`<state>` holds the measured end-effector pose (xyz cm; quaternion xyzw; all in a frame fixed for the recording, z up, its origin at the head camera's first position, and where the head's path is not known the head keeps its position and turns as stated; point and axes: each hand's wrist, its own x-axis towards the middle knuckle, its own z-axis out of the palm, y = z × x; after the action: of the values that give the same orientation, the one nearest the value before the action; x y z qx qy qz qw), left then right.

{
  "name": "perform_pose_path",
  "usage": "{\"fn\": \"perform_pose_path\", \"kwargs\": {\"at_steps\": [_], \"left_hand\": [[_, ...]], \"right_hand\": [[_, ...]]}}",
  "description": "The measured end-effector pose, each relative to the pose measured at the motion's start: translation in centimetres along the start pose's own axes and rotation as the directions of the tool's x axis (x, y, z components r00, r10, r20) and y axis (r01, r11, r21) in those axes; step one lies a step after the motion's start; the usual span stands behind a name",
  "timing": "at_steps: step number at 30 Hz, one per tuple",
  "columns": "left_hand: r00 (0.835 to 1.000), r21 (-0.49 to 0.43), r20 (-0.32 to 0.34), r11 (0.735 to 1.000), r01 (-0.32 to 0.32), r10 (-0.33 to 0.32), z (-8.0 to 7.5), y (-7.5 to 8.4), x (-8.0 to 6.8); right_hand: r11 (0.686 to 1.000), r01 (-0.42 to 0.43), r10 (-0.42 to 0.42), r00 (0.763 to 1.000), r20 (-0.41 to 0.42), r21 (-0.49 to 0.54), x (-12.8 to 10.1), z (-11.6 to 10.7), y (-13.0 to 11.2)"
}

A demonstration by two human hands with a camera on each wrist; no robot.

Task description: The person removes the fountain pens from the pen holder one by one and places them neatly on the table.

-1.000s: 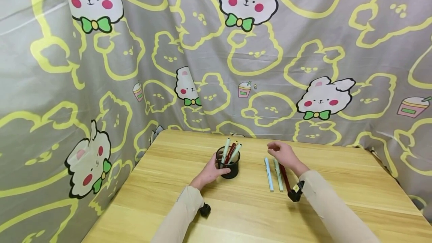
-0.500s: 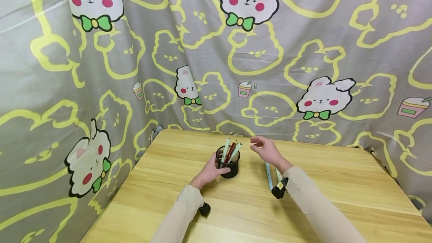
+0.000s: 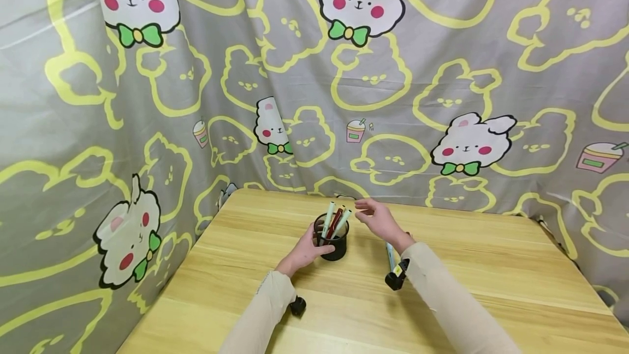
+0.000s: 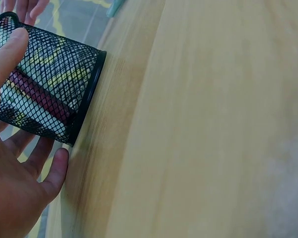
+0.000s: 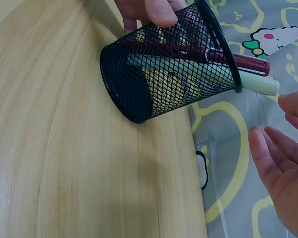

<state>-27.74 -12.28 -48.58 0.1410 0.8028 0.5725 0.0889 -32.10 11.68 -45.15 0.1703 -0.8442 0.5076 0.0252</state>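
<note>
Black wire mesh formed the pen cup [image 3: 332, 240], which stood upright on the wooden bench [image 3: 491, 266] with the left hand [image 3: 303, 251] wrapped round its near side, thumb and fingers curled against the mesh. Several pens [image 3: 336, 220] leaned out of it: pale green ones and a dark red one [image 5: 228, 58], their tops angled toward the right. The right hand [image 3: 379, 219] hovered just beside those tops, fingers loosely spread and holding nothing, not touching any pen as far as the wrist view showed. Behind that forearm a light blue pen [image 3: 389, 253] lay flat on the bench, partly hidden.

The main risk, as I judged it, lay in the lean of the pens. A fingertip arriving from the side could knock one top against its neighbours and push the light cup over, unless the left hand's grip held firm. With the tops crowded together, a pinch might also catch two at once, or drag a second out and let it roll across the bench. The sleeve could sweep the blue pen toward the edge.
</note>
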Motion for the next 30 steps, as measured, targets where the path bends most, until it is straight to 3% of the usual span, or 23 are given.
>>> {"fn": "perform_pose_path", "kwargs": {"at_steps": [4,12,30], "left_hand": [[1.0,-0.005,-0.007,1.0,-0.016,0.016,0.1,0.0,0.0],[0.999,0.018,-0.031,0.999,-0.035,0.035,0.6,-2.7,1.6],[0.997,-0.022,-0.019,0.997,-0.072,0.072,0.4,-3.5,1.9]], "right_hand": [[1.0,-0.013,0.012,1.0,0.021,0.016,0.1,0.4,0.1],[0.997,-0.021,0.019,1.0,0.02,0.079,0.5,1.1,0.4],[0.993,0.02,-0.02,1.0,0.0,0.114,0.6,1.7,0.0]]}}
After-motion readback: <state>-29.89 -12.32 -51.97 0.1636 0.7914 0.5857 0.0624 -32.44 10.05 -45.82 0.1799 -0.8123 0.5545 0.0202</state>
